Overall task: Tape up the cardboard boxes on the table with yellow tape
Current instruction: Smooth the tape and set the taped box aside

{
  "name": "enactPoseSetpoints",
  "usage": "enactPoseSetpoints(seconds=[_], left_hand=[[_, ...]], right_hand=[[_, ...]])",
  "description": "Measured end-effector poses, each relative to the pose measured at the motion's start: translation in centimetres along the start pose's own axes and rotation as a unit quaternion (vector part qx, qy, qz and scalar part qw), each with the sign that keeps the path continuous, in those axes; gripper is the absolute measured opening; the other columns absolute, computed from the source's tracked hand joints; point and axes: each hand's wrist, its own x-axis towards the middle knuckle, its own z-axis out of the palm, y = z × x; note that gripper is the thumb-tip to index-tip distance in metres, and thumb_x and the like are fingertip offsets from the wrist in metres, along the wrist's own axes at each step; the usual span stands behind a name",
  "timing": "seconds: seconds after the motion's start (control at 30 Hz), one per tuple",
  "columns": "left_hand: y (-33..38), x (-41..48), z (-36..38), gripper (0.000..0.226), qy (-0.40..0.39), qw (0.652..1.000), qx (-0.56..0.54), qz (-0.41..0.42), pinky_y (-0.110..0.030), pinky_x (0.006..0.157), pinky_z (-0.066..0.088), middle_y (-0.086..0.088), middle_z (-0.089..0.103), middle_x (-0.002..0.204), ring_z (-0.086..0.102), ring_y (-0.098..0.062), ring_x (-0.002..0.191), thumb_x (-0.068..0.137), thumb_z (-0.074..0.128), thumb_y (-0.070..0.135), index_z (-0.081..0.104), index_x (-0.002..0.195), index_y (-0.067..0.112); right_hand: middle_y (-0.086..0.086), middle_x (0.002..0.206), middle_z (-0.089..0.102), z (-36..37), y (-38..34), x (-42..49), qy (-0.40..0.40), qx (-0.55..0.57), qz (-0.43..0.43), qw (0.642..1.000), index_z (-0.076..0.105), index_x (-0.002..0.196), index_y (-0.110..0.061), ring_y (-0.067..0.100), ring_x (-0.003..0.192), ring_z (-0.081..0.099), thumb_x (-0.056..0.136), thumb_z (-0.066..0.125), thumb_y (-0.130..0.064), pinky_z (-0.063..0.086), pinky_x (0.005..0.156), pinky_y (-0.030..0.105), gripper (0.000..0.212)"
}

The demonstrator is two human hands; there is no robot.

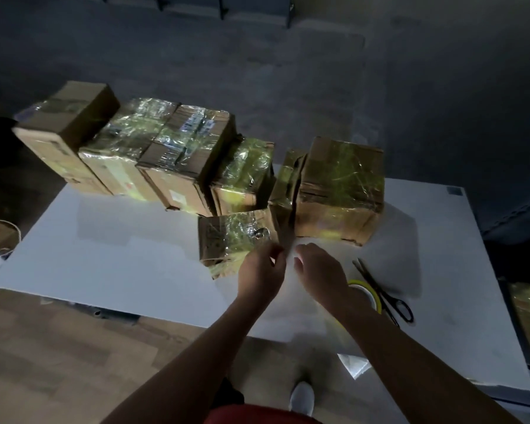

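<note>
Left hand (262, 267) and right hand (315, 267), fingers loosely curled, just right of the front box (233, 237) — grasp indiscernible. Risk: yellow tape (368, 290), drawn out in this dimness, folding onto itself.

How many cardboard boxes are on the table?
7 boxes: four in a row back left, a thin box beside a big box right, a small box in front. Others may hide behind.

The left hand (262, 267) and right hand (315, 269) hang close together at 4 o'clock of a small taped box (233, 237), with the yellow tape roll (366, 292) and scissors (380, 290) at their 4 o'clock.
</note>
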Motion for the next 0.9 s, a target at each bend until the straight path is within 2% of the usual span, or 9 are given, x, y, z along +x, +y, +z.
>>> enactPoseSetpoints(seconds=[0.07, 0.13, 0.27, 0.37, 0.53, 0.67, 0.77, 0.83, 0.9], left_hand=[[-0.3, 1.0, -2.0, 0.002, 0.051, 0.993, 0.044, 0.099, -0.027, 0.055, 0.044, -0.003, 0.065, 0.078, 0.055, -0.014, 0.066, 0.085, 0.066, 0.010, 0.068, 0.085, 0.009], [-1.2, 2.2, -3.4, 0.003, 0.078, 0.982, 0.088, 0.150, -0.028, 0.059, 0.046, -0.005, 0.067, 0.081, 0.057, -0.017, 0.074, 0.083, 0.070, 0.010, 0.069, 0.085, 0.008], [-3.9, 4.2, -4.2, 0.021, -0.025, 0.975, 0.169, 0.141, -0.041, 0.081, 0.049, -0.006, 0.067, 0.106, 0.054, -0.027, 0.104, 0.087, 0.070, 0.027, 0.071, 0.103, 0.014], [-5.2, 4.2, -3.6, 0.019, -0.064, 0.959, 0.196, 0.192, -0.043, 0.078, 0.051, -0.002, 0.066, 0.098, 0.057, -0.026, 0.095, 0.080, 0.077, 0.026, 0.071, 0.096, 0.018], [-6.3, 4.8, -2.5, 0.028, -0.051, 0.945, 0.220, 0.236, -0.042, 0.070, 0.052, -0.003, 0.064, 0.093, 0.058, -0.027, 0.085, 0.072, 0.082, 0.021, 0.066, 0.094, 0.016], [-6.7, 5.3, -1.8, 0.029, -0.051, 0.942, 0.238, 0.231, -0.043, 0.076, 0.052, -0.007, 0.062, 0.097, 0.059, -0.029, 0.090, 0.075, 0.079, 0.021, 0.063, 0.099, 0.013], [-6.7, 5.5, -1.7, 0.040, -0.104, 0.939, 0.263, 0.196, -0.043, 0.090, 0.048, -0.008, 0.057, 0.111, 0.053, -0.028, 0.105, 0.080, 0.074, 0.025, 0.058, 0.114, 0.013], [-6.9, 5.7, -1.8, 0.051, -0.148, 0.930, 0.285, 0.178, -0.039, 0.100, 0.042, -0.006, 0.050, 0.123, 0.045, -0.025, 0.115, 0.081, 0.072, 0.026, 0.049, 0.126, 0.017], [-7.2, 6.0, -2.5, 0.053, -0.169, 0.933, 0.257, 0.187, -0.035, 0.099, 0.042, -0.004, 0.049, 0.125, 0.044, -0.022, 0.116, 0.079, 0.074, 0.024, 0.051, 0.126, 0.017]], right_hand=[[0.005, 0.100, 0.066, 0.3, -1.5, 0.8, 0.020, 0.033, -0.008, 0.999, 0.061, 0.113, -0.013, 0.020, 0.090, 0.064, 0.094, 0.052, -0.020, 0.048, 0.073, 0.025, 0.022], [0.008, 0.099, 0.067, 0.5, -2.5, 1.4, 0.034, 0.054, 0.010, 0.998, 0.060, 0.116, -0.011, 0.023, 0.089, 0.065, 0.093, 0.054, -0.018, 0.049, 0.073, 0.028, 0.024], [0.012, 0.100, 0.067, 0.8, -3.2, 1.8, 0.029, 0.062, 0.028, 0.997, 0.051, 0.131, -0.014, 0.027, 0.087, 0.065, 0.092, 0.051, -0.012, 0.054, 0.073, 0.036, 0.039], [0.011, 0.097, 0.068, 1.2, -3.2, 1.7, 0.023, 0.075, 0.020, 0.997, 0.049, 0.134, -0.015, 0.024, 0.082, 0.066, 0.091, 0.051, -0.008, 0.055, 0.071, 0.033, 0.044], [0.013, 0.102, 0.068, 1.5, -3.4, 1.7, 0.036, 0.084, 0.025, 0.995, 0.053, 0.128, -0.011, 0.026, 0.089, 0.066, 0.090, 0.051, -0.007, 0.053, 0.075, 0.032, 0.038], [0.009, 0.101, 0.068, 1.7, -3.5, 1.7, 0.017, 0.081, 0.034, 0.996, 0.054, 0.121, -0.012, 0.023, 0.091, 0.066, 0.091, 0.058, -0.021, 0.053, 0.074, 0.034, 0.032], [0.008, 0.102, 0.068, 1.8, -3.5, 2.0, 0.003, 0.006, 0.024, 1.000, 0.052, 0.118, -0.011, 0.025, 0.090, 0.066, 0.083, 0.070, -0.037, 0.050, 0.068, 0.034, 0.048], [0.009, 0.095, 0.070, 1.8, -3.7, 2.6, 0.016, -0.047, 0.016, 0.999, 0.054, 0.113, -0.009, 0.026, 0.082, 0.068, 0.076, 0.075, -0.042, 0.043, 0.061, 0.031, 0.054], [0.009, 0.089, 0.070, 1.9, -4.0, 3.2, 0.029, -0.074, 0.019, 0.997, 0.054, 0.111, -0.008, 0.025, 0.075, 0.069, 0.075, 0.076, -0.043, 0.043, 0.057, 0.030, 0.055]])
